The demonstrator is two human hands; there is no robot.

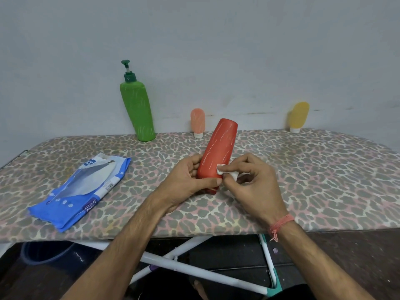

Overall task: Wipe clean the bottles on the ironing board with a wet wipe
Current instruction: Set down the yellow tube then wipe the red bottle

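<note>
The ironing board (303, 169) with the leopard-print cover takes up most of the view. On it, a blue wipes pack (82, 191) lies off to the left and a green pump bottle (137, 109) stands at the back. The red bottle (217, 152) is tilted up off the board, left hand (186, 182) wrapped round its lower end. Right hand (253, 180) pinches a small wet wipe (223, 169) against its side. A damp bottle could slip from that one-handed grip, I reckon, and the wipe's so bunched up it might just miss streaks.
</note>
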